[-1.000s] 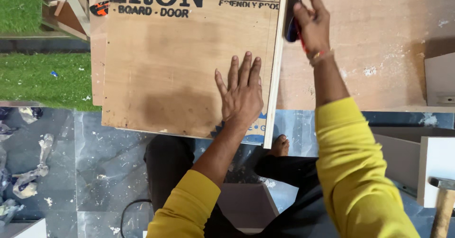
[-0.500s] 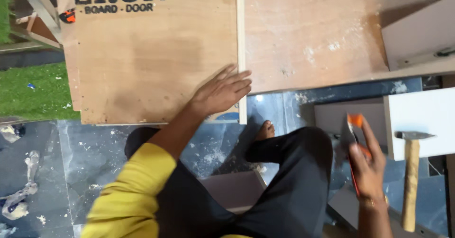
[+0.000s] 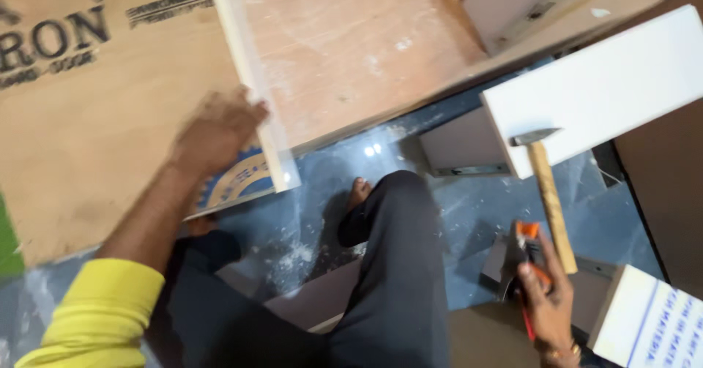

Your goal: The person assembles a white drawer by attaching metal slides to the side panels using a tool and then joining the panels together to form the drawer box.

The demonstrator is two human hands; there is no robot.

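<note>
My left hand rests on a large brown plywood board near its white-edged right side, fingers curled and blurred. My right hand is low at the right, closed around an orange and black hand tool that points up. A hammer with a wooden handle lies just beside that tool, its steel head resting on a white laminated panel. My sleeves are yellow and my dark-trousered leg is folded between the hands.
A second, paler plywood sheet lies beyond the white edge strip. More board offcuts sit at the top right, and a white box is at the bottom right. The dark glossy floor is dusted with sawdust.
My right hand came off the boards with the orange tool and dropped to the lower right beside the hammer. The view swung right and tilted. My left hand stayed on the plywood.
</note>
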